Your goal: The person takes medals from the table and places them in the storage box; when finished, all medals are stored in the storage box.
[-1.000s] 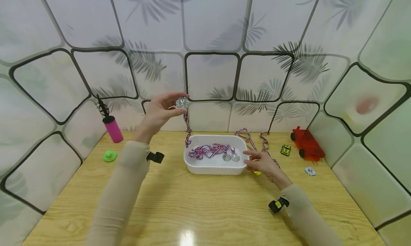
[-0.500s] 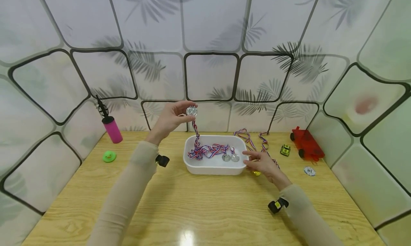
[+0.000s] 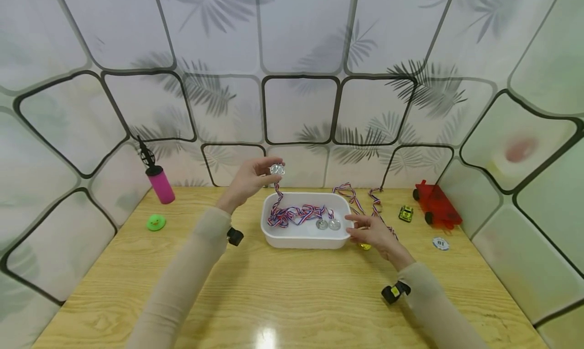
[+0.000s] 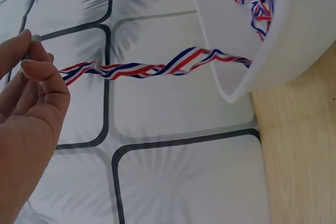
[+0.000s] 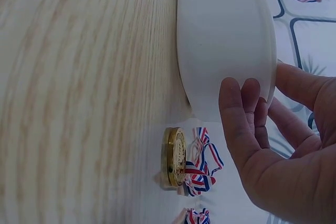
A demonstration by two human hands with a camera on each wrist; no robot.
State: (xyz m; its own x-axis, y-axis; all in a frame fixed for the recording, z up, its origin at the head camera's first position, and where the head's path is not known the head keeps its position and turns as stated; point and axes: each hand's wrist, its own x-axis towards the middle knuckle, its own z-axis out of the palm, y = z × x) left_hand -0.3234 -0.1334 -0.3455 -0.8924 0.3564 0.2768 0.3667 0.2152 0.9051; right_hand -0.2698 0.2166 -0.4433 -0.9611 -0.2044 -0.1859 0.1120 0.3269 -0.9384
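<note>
My left hand point(image 3: 246, 183) pinches a silver medal point(image 3: 277, 169) between thumb and fingers, above the left end of a white plastic tub point(image 3: 306, 242). The medal's red, white and blue ribbon point(image 4: 147, 70) hangs twisted down into the tub. Inside lie more striped ribbons point(image 3: 298, 215) and two silver medals point(image 3: 334, 224) near the right end. My right hand point(image 3: 376, 235) holds the tub's right end, its thumb at the rim and fingertips against the outer wall. Just beyond that end, a gold medal point(image 5: 176, 157) stands in the right wrist view beside its bunched ribbon point(image 5: 202, 174).
At the left are a pink hand pump point(image 3: 160, 184) with a black nozzle and a green toy duck point(image 3: 156, 222). Rightward are striped ribbons point(image 3: 375, 202), a small yellow toy car point(image 3: 405, 213), a red wheeled toy point(image 3: 435, 204) and a poker chip point(image 3: 440, 243). A patterned screen point(image 3: 301, 111) surrounds the table.
My left hand has moved right and down with the silver medal, and more of its ribbon has settled into the tub. My right hand stays at the tub's right end.
</note>
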